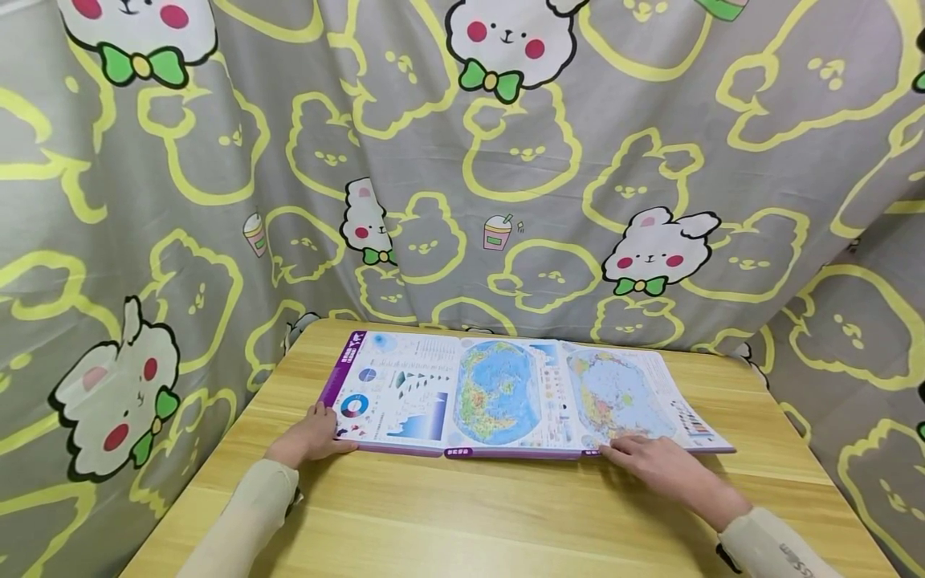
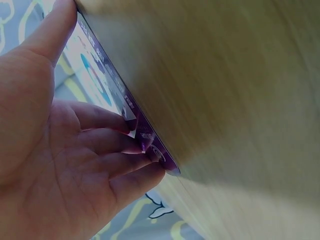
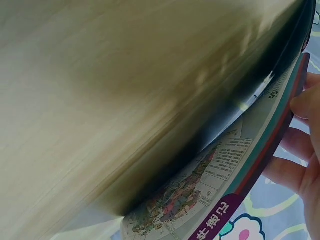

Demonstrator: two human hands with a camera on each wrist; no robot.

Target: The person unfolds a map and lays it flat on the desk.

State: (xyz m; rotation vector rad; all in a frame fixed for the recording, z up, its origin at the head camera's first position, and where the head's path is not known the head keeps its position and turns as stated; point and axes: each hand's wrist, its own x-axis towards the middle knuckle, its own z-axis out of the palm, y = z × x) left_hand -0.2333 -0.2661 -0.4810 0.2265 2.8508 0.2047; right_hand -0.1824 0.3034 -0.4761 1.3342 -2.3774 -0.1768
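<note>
A fold-out world map (image 1: 499, 393) with purple borders lies spread in panels across the table. At its near left corner is my left hand (image 1: 312, 436), the thumb along the near edge. The left wrist view shows the fingers (image 2: 132, 160) of that hand lightly bent, their tips touching the purple border. My right hand (image 1: 654, 464) holds the near edge of the right-hand panel, fingers on top. From the right wrist, that panel's printed underside (image 3: 182, 202) shows, tilted up off the table, with the thumb (image 3: 302, 106) at its edge.
The wooden table (image 1: 462, 518) reaches toward me in front of the map. A grey curtain (image 1: 426, 152) with rabbit cartoons hangs behind the far edge and along both sides.
</note>
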